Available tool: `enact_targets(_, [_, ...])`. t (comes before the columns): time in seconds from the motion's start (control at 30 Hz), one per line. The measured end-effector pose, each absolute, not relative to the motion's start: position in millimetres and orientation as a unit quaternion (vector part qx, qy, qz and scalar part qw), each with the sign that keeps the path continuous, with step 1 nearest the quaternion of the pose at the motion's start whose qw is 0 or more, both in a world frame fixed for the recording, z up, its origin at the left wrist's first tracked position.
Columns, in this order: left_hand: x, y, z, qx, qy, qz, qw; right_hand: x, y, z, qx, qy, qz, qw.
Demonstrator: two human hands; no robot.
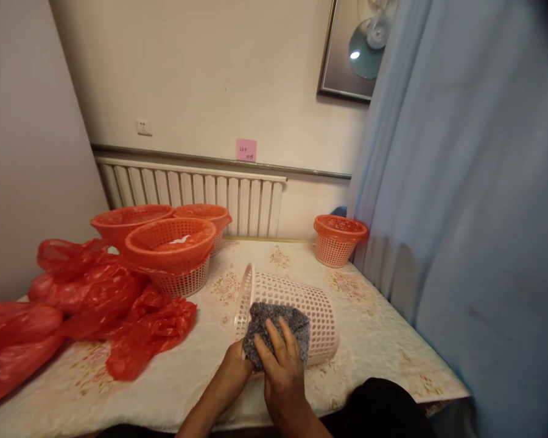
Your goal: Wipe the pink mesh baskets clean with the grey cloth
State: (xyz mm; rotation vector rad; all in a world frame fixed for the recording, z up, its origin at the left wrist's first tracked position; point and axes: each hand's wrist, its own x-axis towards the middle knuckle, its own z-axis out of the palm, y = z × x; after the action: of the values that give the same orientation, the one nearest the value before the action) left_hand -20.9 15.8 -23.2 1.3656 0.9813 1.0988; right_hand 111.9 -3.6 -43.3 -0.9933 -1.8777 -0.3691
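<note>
A pale pink perforated basket (317, 316) lies on its side near the table's front edge, its open rim facing left. My right hand (283, 371) presses a dark grey cloth (296, 322) flat against the basket's side, with its fingers spread over the cloth. At the basket's lower left rim is my left hand (240, 359), partly covered by the cloth. Its fingers are hidden, so their grip cannot be made out.
Several baskets lined with red bags (178, 243) stand at the back left. Crumpled red plastic bags (95, 292) lie at left. Another lined basket (335, 249) stands back right beside a blue curtain (475, 201). A radiator (251, 204) lines the wall.
</note>
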Motion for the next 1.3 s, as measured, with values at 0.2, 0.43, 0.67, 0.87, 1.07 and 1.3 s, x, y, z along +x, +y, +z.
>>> enact_targets(0.2, [-22,20,-23,0.572,0.422,0.479,0.516,113,19,-14,-0.432,-0.762,-0.124,0.467])
enact_targets(0.43, [-24,21,-23,0.570,0.437,0.464,0.518,165,58,-9,-0.487,-0.736,-0.098,0.460])
enact_targets(0.67, [-17,21,-18,0.555,0.462,0.466,0.511,245,82,-37,-0.590,-0.631,-0.100,0.494])
enact_targets(0.87, [-17,27,-14,0.563,0.460,0.454,0.515,201,64,-28,-0.553,-0.665,-0.105,0.490])
enact_targets(1.07, [-18,35,-14,0.562,0.424,0.482,0.522,134,35,-4,-0.385,-0.813,-0.099,0.426])
enact_targets(1.3, [-19,42,-12,0.519,0.453,0.478,0.545,173,72,-3,-0.378,-0.821,-0.118,0.412])
